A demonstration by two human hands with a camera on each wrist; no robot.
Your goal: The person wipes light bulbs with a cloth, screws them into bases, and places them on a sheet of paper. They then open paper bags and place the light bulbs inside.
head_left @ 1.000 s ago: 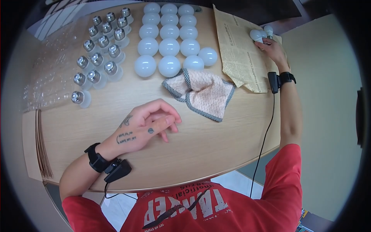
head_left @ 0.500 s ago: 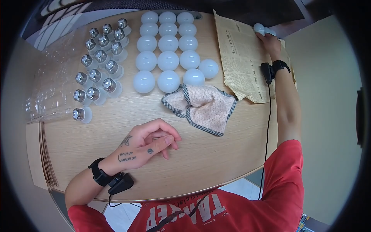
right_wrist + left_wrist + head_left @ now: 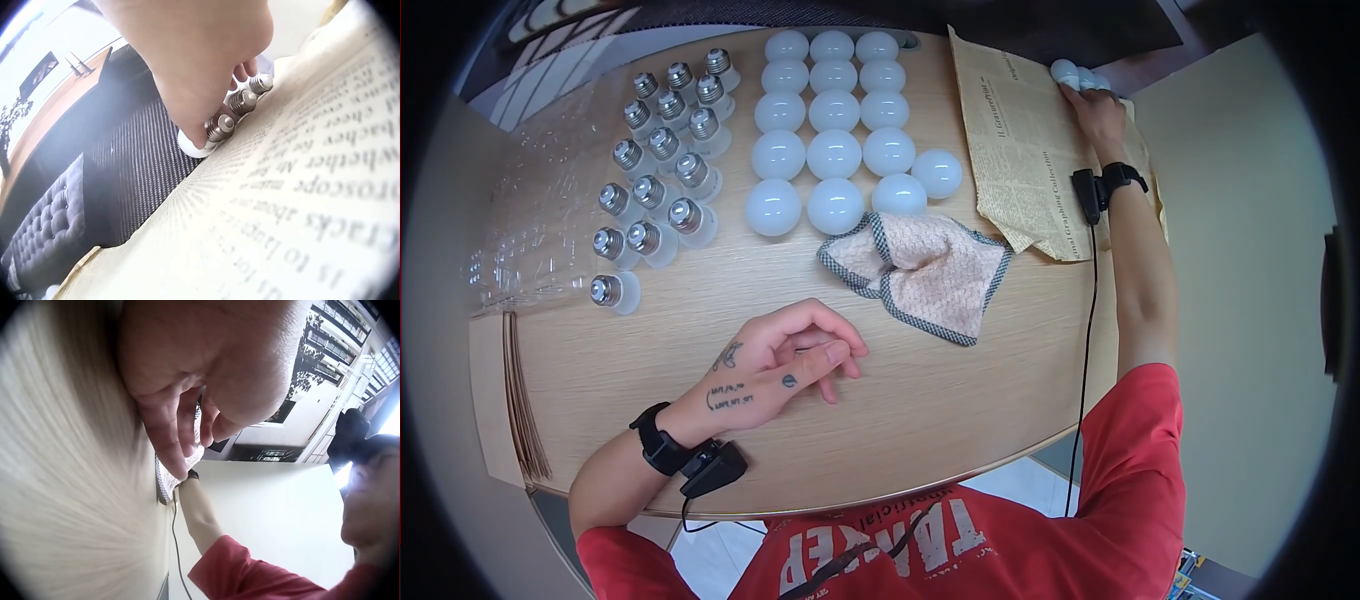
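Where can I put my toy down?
Below the cloth, beside the left hand, the table is bare. More bare wood lies between that hand and the bulbs showing metal ends. The lane from those to the round white bulbs looks narrow. Crowded: both groups, and the right hand with small bulbs.

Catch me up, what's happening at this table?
The right hand has its fingers around small bulbs at the far end of the printed paper. The left hand holds nothing, fingers loosely curled, nearest the cloth. White round bulbs stand in rows mid-table; others, screw bases up, are grouped at the left.
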